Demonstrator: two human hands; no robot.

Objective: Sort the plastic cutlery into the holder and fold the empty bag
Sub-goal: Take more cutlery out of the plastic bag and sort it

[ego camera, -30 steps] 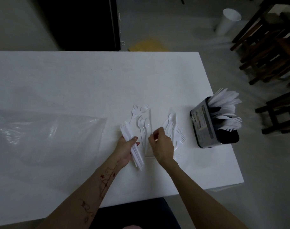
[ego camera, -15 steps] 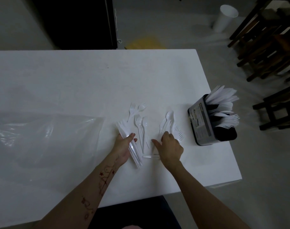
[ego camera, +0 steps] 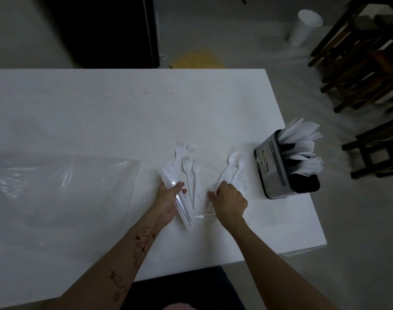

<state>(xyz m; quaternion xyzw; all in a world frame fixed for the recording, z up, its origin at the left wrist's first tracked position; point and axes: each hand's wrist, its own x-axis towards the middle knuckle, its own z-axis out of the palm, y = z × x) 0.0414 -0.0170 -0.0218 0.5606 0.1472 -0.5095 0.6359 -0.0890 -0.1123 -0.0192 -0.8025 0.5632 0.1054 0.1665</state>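
My left hand (ego camera: 167, 201) grips a bundle of white plastic cutlery (ego camera: 182, 206) near the table's front middle. Just to its right lie several loose forks (ego camera: 186, 163) on the white table (ego camera: 124, 113). My right hand (ego camera: 230, 202) rests palm down on a small pile of spoons and forks (ego camera: 236, 171), its fingers curled over their handles. The black and grey cutlery holder (ego camera: 274, 171) stands near the right edge, full of white knives, spoons and forks. The clear empty bag (ego camera: 56, 189) lies spread flat on the left.
A single clear handle (ego camera: 204, 216) lies crosswise below my right hand. Dark wooden chairs (ego camera: 359, 63) stand on the floor to the right. A white cup (ego camera: 305, 26) and a yellow sheet (ego camera: 197, 60) sit on the floor beyond the table.
My right hand has moved right, from the loose forks onto the spoon pile, and come down on it. My left hand keeps its bundle in the same place.
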